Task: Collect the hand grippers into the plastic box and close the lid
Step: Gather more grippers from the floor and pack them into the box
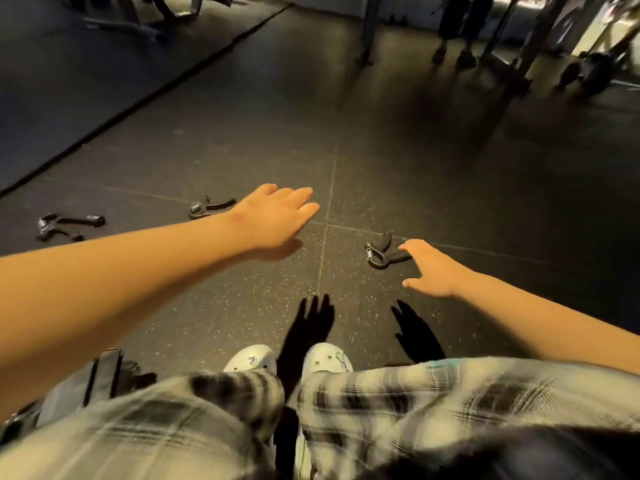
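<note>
A: Right hand grip?
B: Spread apart, empty. Fingertips at the near handle of a hand gripper on the floor; could be touching it, too blurry to call.
A: Left hand?
B: Also apart, fingers flat and extended, palm down over the floor, holding nothing.
A: Other grippers?
B: Second hand gripper lies on the floor just beyond the left wrist, partly hidden by it. Third hand gripper further left, well apart from both hands.
A: Anything else?
B: Dark speckled rubber tiles, hand shadows near the white shoes, plaid trousers at the bottom, gym equipment frames far back.
</note>
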